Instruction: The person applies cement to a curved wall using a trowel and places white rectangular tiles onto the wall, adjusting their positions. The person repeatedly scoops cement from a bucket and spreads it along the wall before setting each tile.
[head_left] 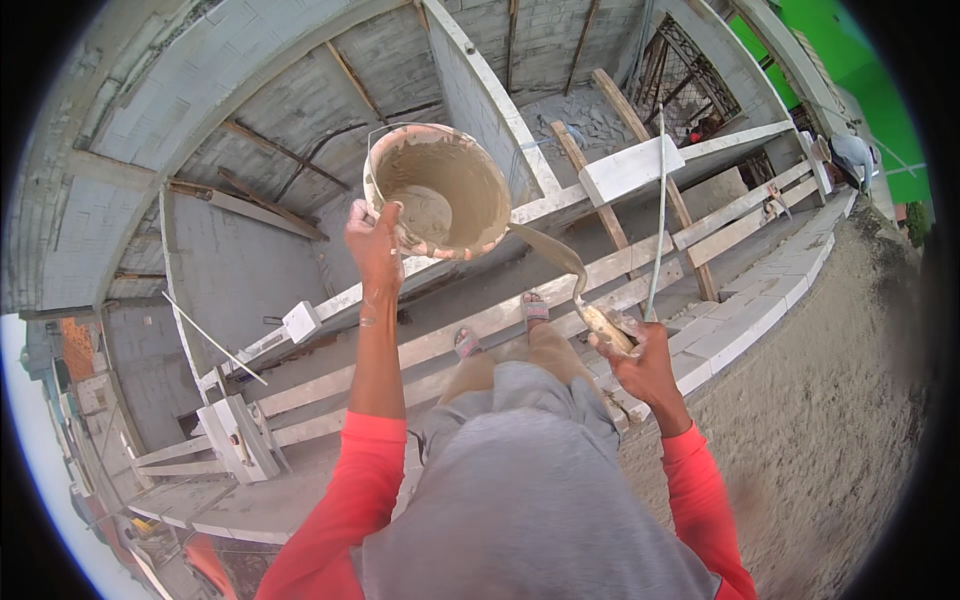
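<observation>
My left hand point(377, 245) grips the rim of a mortar-smeared bucket point(487, 195), which tilts so that its inside faces me. Wet grey mortar coats the walls and the bottom. In my right hand point(640, 360) is a trowel point(545, 245), held by its wooden handle point(606, 328). The trowel's blade points up and left, its tip close to the bucket's lower right rim. Mortar covers the blade. Below the bucket runs the top edge of a block wall, partly hidden by it.
I stand on wooden planks point(430, 345). A white block point(632, 172) rests on the wall at right, beside a thin upright pole point(658, 210). A smaller block point(301, 321) sits on the wall at left. Another person point(850, 158) bends at far right. Rooms drop away beyond the wall.
</observation>
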